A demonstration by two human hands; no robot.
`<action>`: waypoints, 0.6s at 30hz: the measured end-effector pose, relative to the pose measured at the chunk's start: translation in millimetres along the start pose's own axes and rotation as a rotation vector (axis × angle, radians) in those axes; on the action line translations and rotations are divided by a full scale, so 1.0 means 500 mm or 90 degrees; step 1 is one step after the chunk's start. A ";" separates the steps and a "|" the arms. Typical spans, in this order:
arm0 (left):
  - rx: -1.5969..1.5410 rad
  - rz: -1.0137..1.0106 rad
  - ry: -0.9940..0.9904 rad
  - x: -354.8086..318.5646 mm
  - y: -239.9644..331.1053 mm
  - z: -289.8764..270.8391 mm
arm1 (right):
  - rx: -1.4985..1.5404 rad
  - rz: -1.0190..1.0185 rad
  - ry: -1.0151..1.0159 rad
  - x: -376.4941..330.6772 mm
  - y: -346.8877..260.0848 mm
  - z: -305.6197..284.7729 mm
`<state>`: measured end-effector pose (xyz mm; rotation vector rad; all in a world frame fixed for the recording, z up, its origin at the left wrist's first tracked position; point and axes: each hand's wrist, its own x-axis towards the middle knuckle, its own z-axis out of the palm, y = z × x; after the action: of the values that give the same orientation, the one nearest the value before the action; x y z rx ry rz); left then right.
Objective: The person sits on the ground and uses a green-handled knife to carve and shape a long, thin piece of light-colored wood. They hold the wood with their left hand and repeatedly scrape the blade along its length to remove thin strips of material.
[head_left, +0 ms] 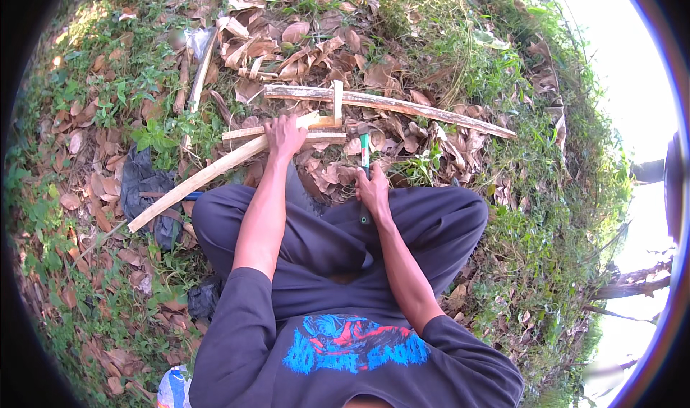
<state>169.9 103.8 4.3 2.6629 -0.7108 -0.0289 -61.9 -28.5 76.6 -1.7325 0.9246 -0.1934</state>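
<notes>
My left hand [285, 136] is closed around a long pale wooden strip [201, 180], near its upper right end. The strip slants down to the left past my knee. Beneath it, a short wooden board [327, 138] lies crosswise on the leaves. In my right hand [373, 189] is a hammer [364, 149] with a green and black handle, its head pointing away from me, just right of the board's end. A small upright wooden piece [338, 102] stands beyond the board, against a long weathered wooden strip [388, 104].
Dry leaves and green plants cover the ground around my crossed legs [338, 228]. A dark plastic bag [147, 192] lies left of my knee. Farther off to the left are a narrow stick [201, 74] and a clear plastic scrap [198, 43]. A blue and white package [172, 388] is at lower left.
</notes>
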 end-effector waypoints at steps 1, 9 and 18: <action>-0.008 0.002 -0.005 -0.003 -0.002 -0.001 | -0.010 -0.020 0.009 -0.004 -0.004 0.003; 0.014 0.031 0.037 -0.003 0.002 0.003 | -0.061 0.016 -0.046 0.008 -0.023 0.050; 0.030 0.023 0.030 0.002 0.011 -0.004 | -0.089 -0.002 -0.108 0.011 -0.005 0.067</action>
<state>168.3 99.7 8.1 2.6854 -0.7541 0.0614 -38.8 -7.0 64.5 -1.8471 0.8269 0.0181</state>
